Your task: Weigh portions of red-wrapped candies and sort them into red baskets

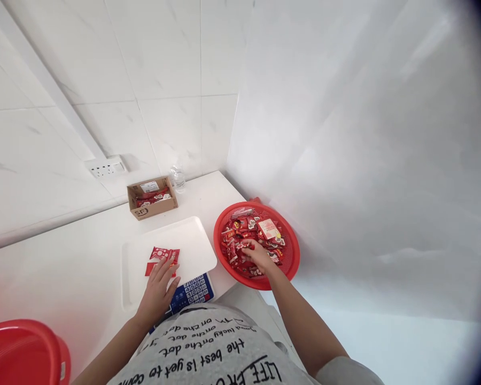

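On the white tray [194, 238] lie a few red packets [159, 252]. My left hand [155, 291] rests over their near side, its fingers stretched out and touching them. To the right, a red plastic basket [292, 259] holds many small red-wrapped packets [240, 224] and a pale pink card [269, 229]. Inside it my right hand [258, 256] pinches a small red-and-white packet [245, 245] between thumb and fingers; part of that packet is hidden. Beneath the tray's near edge shows the blue number keypad [196, 290] of a scale.
An open cardboard box [156, 207] with red packets stands behind the tray, beside a clear plastic bottle [178, 179]. At the lower left is a large red tub [44, 342]. A tiled wall [168, 64] with a power socket [106, 167] borders the white table [84, 262].
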A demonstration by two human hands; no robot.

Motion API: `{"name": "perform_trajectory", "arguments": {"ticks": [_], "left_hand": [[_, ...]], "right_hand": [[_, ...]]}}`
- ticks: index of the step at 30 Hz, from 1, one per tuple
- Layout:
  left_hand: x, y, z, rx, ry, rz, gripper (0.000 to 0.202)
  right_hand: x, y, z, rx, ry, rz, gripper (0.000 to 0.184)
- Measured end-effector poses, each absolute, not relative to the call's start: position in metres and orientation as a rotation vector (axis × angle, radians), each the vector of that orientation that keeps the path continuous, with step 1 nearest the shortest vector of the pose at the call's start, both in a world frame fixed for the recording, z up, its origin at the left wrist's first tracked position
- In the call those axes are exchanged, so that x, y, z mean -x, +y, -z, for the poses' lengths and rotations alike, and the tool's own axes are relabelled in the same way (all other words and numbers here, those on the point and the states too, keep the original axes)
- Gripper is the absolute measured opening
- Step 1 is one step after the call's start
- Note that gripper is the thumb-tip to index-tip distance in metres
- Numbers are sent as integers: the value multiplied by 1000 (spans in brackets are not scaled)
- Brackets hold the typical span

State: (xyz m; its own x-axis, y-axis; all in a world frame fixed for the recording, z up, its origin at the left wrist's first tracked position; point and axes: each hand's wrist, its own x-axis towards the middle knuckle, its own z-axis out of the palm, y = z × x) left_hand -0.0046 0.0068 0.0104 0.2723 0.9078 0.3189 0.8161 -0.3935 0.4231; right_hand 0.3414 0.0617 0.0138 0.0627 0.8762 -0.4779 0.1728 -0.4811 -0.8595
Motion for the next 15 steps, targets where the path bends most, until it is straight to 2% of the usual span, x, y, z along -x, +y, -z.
{"name": "perform_trajectory", "arguments": {"ticks": [3,5,10,15], "left_hand": [[4,8,-10,-2368,1615,-780,35],[3,10,-11,-2385,1607,-774,35],[2,12,-17,-2411,1609,-764,35],[1,10,-18,-2413,1614,-765,34]], "right_hand": [[-340,69,-29,1477,-1015,-1396,62],[-338,71,-33,1469,-1095,-1355,70],[-331,65,-14,1638,-1436,-1330,60],[-320,54,12,1847,-1760,-1243,67]]}}
